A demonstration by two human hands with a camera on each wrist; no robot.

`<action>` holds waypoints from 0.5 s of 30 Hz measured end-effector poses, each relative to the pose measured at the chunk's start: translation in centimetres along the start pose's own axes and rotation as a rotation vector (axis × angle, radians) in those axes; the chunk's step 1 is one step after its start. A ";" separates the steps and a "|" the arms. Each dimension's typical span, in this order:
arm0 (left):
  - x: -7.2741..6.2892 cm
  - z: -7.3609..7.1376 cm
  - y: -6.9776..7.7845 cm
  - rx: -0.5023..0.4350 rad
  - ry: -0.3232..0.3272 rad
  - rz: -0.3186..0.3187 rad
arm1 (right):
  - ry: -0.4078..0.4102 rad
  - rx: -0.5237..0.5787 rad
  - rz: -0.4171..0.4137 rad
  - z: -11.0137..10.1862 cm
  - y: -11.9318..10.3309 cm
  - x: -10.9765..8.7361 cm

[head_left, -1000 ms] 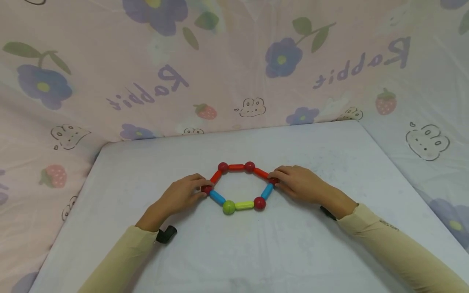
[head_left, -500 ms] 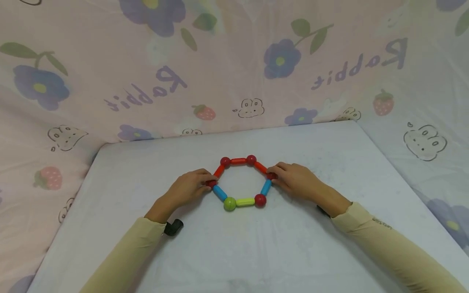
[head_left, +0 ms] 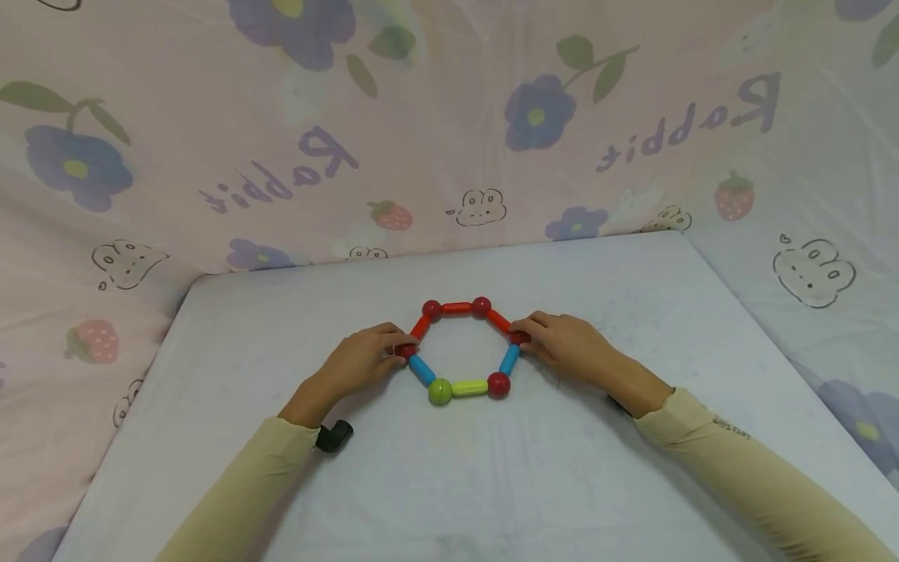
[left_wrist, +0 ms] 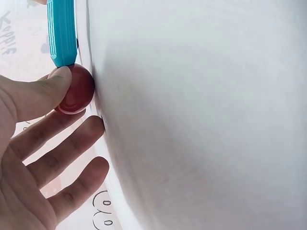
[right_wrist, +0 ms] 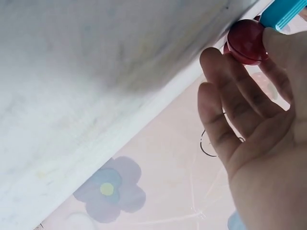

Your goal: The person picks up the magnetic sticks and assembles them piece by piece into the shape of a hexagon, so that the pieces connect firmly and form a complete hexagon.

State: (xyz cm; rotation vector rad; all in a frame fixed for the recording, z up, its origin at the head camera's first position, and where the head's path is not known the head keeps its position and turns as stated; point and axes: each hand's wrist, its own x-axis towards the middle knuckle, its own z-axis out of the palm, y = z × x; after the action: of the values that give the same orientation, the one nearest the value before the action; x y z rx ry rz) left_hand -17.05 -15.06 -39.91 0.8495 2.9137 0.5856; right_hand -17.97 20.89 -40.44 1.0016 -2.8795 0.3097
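Note:
A six-sided ring of balls and short rods lies on the white table. Its far side has a red rod [head_left: 456,308] between two red balls; the near side has a yellow-green rod [head_left: 469,388] between a green ball [head_left: 440,391] and a red ball [head_left: 499,384]. My left hand [head_left: 361,357] pinches the red ball [left_wrist: 79,88] at the left corner, thumb against it, beside a blue rod [left_wrist: 62,33]. At the right corner my right hand [head_left: 567,346] pinches another red ball [right_wrist: 247,40], joined to a blue rod [right_wrist: 284,13]. Fingers partly cover both corner balls in the head view.
The white tabletop [head_left: 449,484] stretches around the ring. Behind it and along both sides hangs a pink cloth [head_left: 421,140] printed with flowers, rabbits and strawberries. A black wrist device [head_left: 334,436] sits under the left cuff.
Over the last second the ring moved slightly away from me and its left and right corners drew closer together, making it narrower. Both hands kept their hold; the last half second shows almost no motion.

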 end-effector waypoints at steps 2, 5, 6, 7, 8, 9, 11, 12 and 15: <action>0.0 0.1 -0.1 -0.003 0.008 0.001 | -0.002 0.005 0.001 0.0 0.1 0.0; 0.0 0.1 -0.2 -0.001 0.014 0.005 | -0.005 0.009 0.004 0.0 0.2 0.1; 0.0 0.1 -0.2 -0.002 0.013 0.002 | -0.006 0.010 0.004 0.1 0.2 0.1; 0.1 0.1 -0.3 -0.004 0.011 -0.002 | -0.004 0.010 0.003 0.1 0.3 0.1; 0.1 0.1 -0.3 -0.003 0.012 -0.004 | -0.001 0.007 0.001 0.2 0.3 0.2; 0.1 0.1 -0.3 -0.002 0.012 -0.003 | 0.001 0.005 0.000 0.2 0.3 0.2; 0.1 0.1 -0.3 -0.003 0.009 -0.009 | 0.004 0.003 -0.005 0.1 0.3 0.2; 0.1 0.1 -0.4 -0.007 0.004 -0.012 | 0.001 0.004 -0.008 0.0 0.3 0.2; 0.0 -0.1 -0.5 -0.031 -0.028 -0.036 | -0.022 -0.001 -0.005 -0.3 0.6 0.2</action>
State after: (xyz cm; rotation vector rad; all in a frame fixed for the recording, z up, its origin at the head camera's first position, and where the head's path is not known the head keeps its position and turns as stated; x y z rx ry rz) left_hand -17.34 -15.49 -40.04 0.7931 2.8808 0.6092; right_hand -18.47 21.33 -40.20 1.0186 -2.8960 0.2989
